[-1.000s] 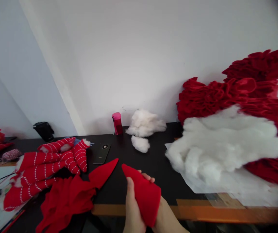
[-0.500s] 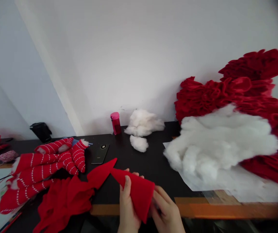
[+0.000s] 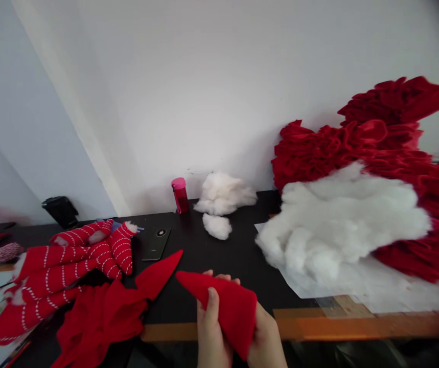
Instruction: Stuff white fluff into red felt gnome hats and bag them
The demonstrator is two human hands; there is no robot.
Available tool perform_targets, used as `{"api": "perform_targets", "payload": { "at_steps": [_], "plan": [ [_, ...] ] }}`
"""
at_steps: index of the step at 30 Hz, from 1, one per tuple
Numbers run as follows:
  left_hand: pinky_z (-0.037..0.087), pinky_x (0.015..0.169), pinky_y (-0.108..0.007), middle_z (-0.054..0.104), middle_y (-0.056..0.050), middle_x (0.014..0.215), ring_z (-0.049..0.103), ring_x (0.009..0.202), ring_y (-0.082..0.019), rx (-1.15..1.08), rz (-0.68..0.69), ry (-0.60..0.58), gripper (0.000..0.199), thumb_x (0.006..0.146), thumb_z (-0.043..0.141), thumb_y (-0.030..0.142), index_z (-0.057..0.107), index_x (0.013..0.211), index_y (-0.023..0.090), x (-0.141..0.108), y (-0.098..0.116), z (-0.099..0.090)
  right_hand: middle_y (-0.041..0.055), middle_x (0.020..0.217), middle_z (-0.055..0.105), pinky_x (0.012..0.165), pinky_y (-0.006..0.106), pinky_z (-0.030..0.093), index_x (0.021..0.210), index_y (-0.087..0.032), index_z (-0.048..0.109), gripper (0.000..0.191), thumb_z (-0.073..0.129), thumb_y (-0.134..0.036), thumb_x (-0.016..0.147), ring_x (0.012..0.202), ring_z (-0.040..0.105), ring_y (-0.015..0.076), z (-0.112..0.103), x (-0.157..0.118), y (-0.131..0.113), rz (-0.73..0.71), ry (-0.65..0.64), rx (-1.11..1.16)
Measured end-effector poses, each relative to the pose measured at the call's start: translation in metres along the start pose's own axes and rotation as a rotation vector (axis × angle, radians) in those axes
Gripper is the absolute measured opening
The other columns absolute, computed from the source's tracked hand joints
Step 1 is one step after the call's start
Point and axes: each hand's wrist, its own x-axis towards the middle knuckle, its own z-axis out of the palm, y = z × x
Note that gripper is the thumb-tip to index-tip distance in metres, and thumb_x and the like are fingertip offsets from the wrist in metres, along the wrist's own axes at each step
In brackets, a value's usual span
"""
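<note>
inspection finding: the left hand (image 3: 210, 327) and the right hand (image 3: 267, 341) are together, both clamped on a red felt cone (image 3: 227, 306). the cone sits at the front edge of the black tabletop (image 3: 242, 255), above the orange wooden table edge (image 3: 169, 332). the left thumb lies on its near face, with the left fingertips (image 3: 219, 275) showing behind it. the right hand cups the lower side.

handling is sound: the pressure is shared across both hands, the narrow point is free towards the left, and no fold shows on the visible face. the cone touches no neighbouring item.

just left of it, a pointed red felt piece (image 3: 158, 276) lies apart, joined to a loose red felt heap (image 3: 96, 317). beyond sit white-dotted red knit pieces (image 3: 62, 271), a dark phone (image 3: 156, 244), and a pink bottle (image 3: 180, 195). two white stuffing tufts (image 3: 217, 226) rest near the bottle. to the right, a large mass of white stuffing (image 3: 342, 222) lies on white paper (image 3: 357, 283), against a bank of red felt (image 3: 357, 148). keep the cone clear of these.
</note>
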Motion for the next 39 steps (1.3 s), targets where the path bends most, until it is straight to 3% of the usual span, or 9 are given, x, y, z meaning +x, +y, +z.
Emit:
{"api": "perform_targets", "payload": {
  "at_steps": [6, 9, 14, 19, 22, 25, 29, 35, 39],
  "plan": [
    [0.054, 0.081, -0.041, 0.070, -0.006, 0.096, 0.069, 0.091, -0.026, -0.043, -0.003, 0.007, 0.042, 0.078, 0.066, 0.040, 0.050, 0.113, 0.026, 0.008, 0.007, -0.001, 0.0079, 0.128, 0.058, 0.098, 0.038, 0.049, 0.129, -0.028, 0.053, 0.040, 0.051, -0.020, 0.090, 0.120, 0.054, 0.0263, -0.014, -0.007, 0.000, -0.300, -0.155, -0.158],
    [0.053, 0.083, -0.043, 0.071, -0.007, 0.092, 0.068, 0.092, -0.027, -0.038, -0.041, -0.020, 0.042, 0.076, 0.068, 0.041, 0.051, 0.111, 0.024, 0.001, -0.004, -0.002, 0.0044, 0.129, 0.059, 0.095, 0.040, 0.052, 0.135, -0.031, 0.046, 0.046, 0.052, -0.028, 0.090, 0.119, 0.055, 0.0269, -0.007, -0.002, 0.004, -0.246, -0.234, -0.147],
    [0.052, 0.086, -0.044, 0.071, -0.009, 0.096, 0.067, 0.095, -0.029, -0.035, -0.062, -0.075, 0.040, 0.077, 0.065, 0.045, 0.056, 0.108, 0.022, 0.000, -0.004, -0.006, 0.0089, 0.129, 0.059, 0.089, 0.035, 0.056, 0.136, -0.026, 0.046, 0.049, 0.046, -0.015, 0.088, 0.111, 0.061, 0.0257, -0.008, 0.009, -0.004, -0.231, -0.248, -0.105],
    [0.054, 0.083, -0.043, 0.073, -0.010, 0.095, 0.069, 0.091, -0.027, -0.118, -0.172, 0.006, 0.029, 0.084, 0.057, 0.043, 0.065, 0.098, 0.020, 0.014, 0.013, -0.008, 0.0101, 0.127, 0.058, 0.093, 0.030, 0.052, 0.136, -0.025, 0.039, 0.056, 0.046, -0.005, 0.084, 0.114, 0.059, 0.0227, -0.023, 0.005, -0.013, -0.264, -0.201, -0.126],
    [0.054, 0.081, -0.040, 0.074, -0.009, 0.090, 0.069, 0.087, -0.025, -0.151, -0.255, -0.019, 0.032, 0.086, 0.052, 0.044, 0.069, 0.090, 0.018, 0.015, 0.015, -0.008, 0.0067, 0.112, 0.061, 0.085, 0.025, 0.055, 0.119, -0.028, 0.054, 0.040, 0.046, -0.005, 0.087, 0.099, 0.064, 0.0184, -0.026, 0.002, -0.012, -0.223, -0.158, -0.144],
    [0.055, 0.080, -0.036, 0.074, -0.011, 0.096, 0.069, 0.088, -0.024, -0.120, -0.276, -0.043, 0.032, 0.086, 0.053, 0.042, 0.071, 0.092, 0.017, 0.010, 0.011, -0.007, 0.0101, 0.121, 0.046, 0.085, 0.032, 0.054, 0.102, -0.027, 0.065, 0.030, 0.052, -0.009, 0.083, 0.107, 0.056, 0.0245, -0.022, 0.002, -0.007, -0.181, -0.017, -0.233],
    [0.052, 0.085, -0.031, 0.071, -0.012, 0.107, 0.067, 0.097, -0.022, -0.113, -0.286, -0.097, 0.032, 0.088, 0.052, 0.038, 0.071, 0.098, 0.015, 0.005, 0.003, -0.008, 0.0103, 0.119, 0.052, 0.086, 0.036, 0.054, 0.103, -0.026, 0.066, 0.026, 0.060, -0.019, 0.080, 0.106, 0.058, 0.0272, -0.007, 0.005, -0.004, 0.051, 0.056, 0.135],
    [0.049, 0.089, -0.030, 0.071, -0.012, 0.108, 0.065, 0.100, -0.021, -0.163, -0.386, -0.177, 0.040, 0.091, 0.044, 0.040, 0.073, 0.099, 0.013, 0.004, -0.004, -0.009, 0.0083, 0.101, 0.063, 0.075, 0.037, 0.057, 0.087, -0.023, 0.066, 0.015, 0.060, -0.033, 0.077, 0.094, 0.064, 0.0279, 0.015, 0.017, -0.012, 0.480, 0.308, 0.658],
    [0.047, 0.091, -0.029, 0.071, -0.011, 0.110, 0.064, 0.103, -0.021, -0.132, -0.326, -0.214, 0.042, 0.089, 0.047, 0.045, 0.073, 0.099, 0.014, 0.008, 0.003, -0.007, 0.0069, 0.101, 0.060, 0.079, 0.039, 0.053, 0.087, -0.026, 0.064, 0.009, 0.061, -0.028, 0.079, 0.090, 0.062, 0.0249, 0.015, 0.011, -0.020, 0.226, 0.294, 0.510]
  ]
}}
